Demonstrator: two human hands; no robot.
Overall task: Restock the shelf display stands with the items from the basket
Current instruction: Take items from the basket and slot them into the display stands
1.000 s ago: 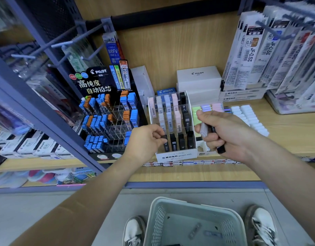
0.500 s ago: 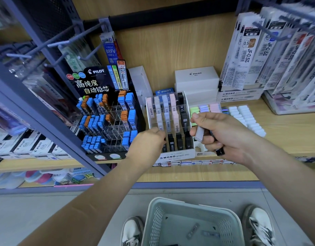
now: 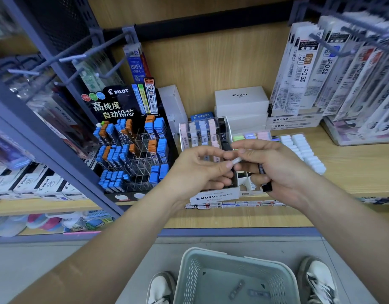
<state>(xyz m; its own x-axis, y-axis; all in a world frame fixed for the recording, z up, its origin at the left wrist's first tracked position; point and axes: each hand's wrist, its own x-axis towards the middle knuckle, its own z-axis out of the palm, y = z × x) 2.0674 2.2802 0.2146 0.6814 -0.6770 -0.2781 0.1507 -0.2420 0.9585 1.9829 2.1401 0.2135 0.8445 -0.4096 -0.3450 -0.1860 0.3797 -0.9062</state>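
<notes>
Above the MONO graph MG stand (image 3: 213, 197), a pale lead case (image 3: 237, 160) is held between both my hands.

My left hand (image 3: 198, 170) pinches the case's left end between thumb and forefinger. My right hand (image 3: 283, 170) has thumb and forefinger on the other end, while its lower fingers curl round black lead cases (image 3: 265, 178); how many, I cannot tell. The pale case lies roughly level, bridging the two grips, just in front of the stand's black column and near the pastel columns to its left. I judge this to be a handover to the left hand for slotting. The right fingertips should let go only once the left pinch is firm. Then I would turn the case upright and match its colour to a column before pressing it down. A few more items lie in the basket (image 3: 190, 275) at my feet.
</notes>
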